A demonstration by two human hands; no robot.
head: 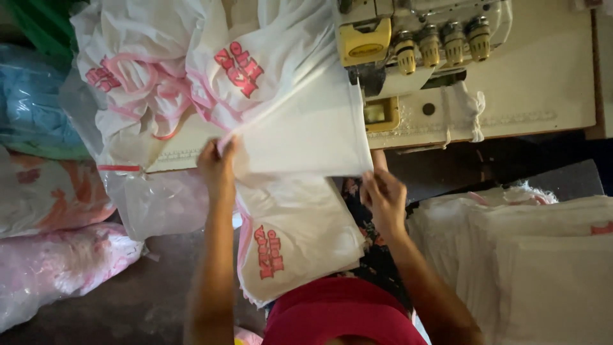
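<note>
A white fabric piece lies on the sewing table, its right edge near the needle area of a cream overlock sewing machine. My left hand pinches the fabric's left edge, close to pink trim. My right hand holds the lower right corner of the same piece, just off the table's front edge. Below it, more white cloth with a red print hangs over my lap. A heap of white garments with pink trim and red print rests on the table to the left.
A stack of white fabric pieces sits at the right. Plastic-wrapped bundles, blue and pink, lie at the left. A clear plastic bag hangs off the cream table.
</note>
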